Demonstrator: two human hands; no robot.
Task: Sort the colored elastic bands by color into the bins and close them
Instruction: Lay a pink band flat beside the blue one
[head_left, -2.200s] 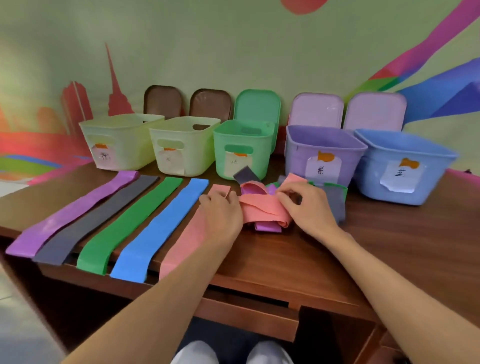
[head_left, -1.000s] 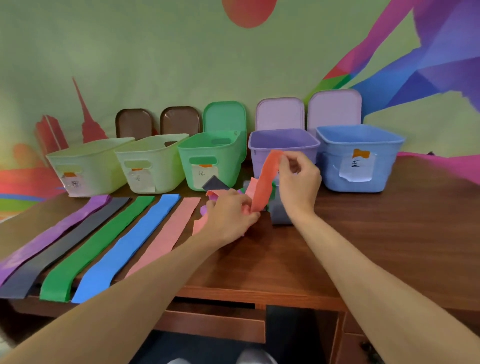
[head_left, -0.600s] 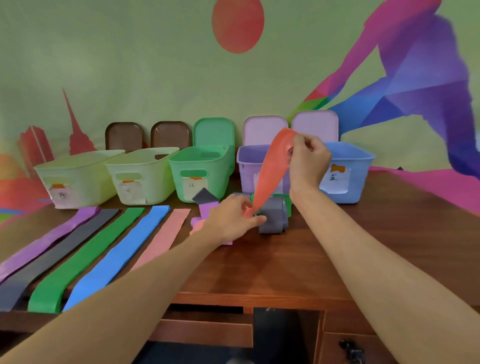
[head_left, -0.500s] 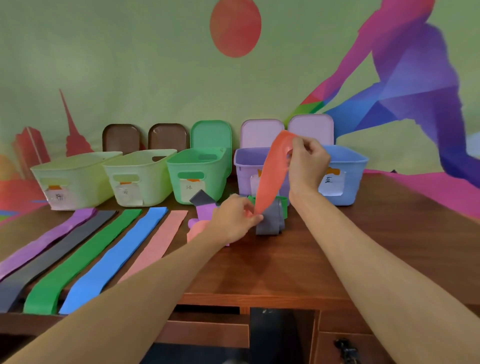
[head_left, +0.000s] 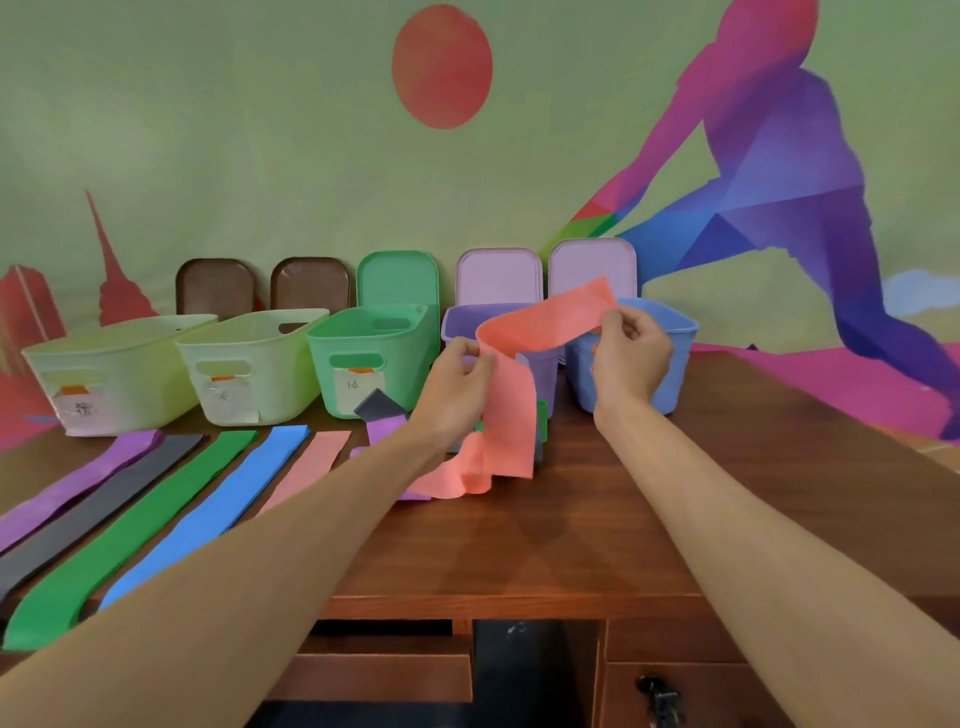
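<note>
- Head view: pink band (head_left: 511, 395) is pinched by left hand (head_left: 457, 384) at frame centre and by right hand (head_left: 631, 353) at its upper end.
- Band is judged light, limp, stretchy; edge pinches suit it.

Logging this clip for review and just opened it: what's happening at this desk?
A person is sorting elastic bands. Both hands hold a salmon-pink band up above the desk: the right hand pinches its upper end, the left hand grips it lower down, and its tail trails onto a small pile. Five bands lie flat at left. Five open bins stand behind, lids propped against the wall.
</note>
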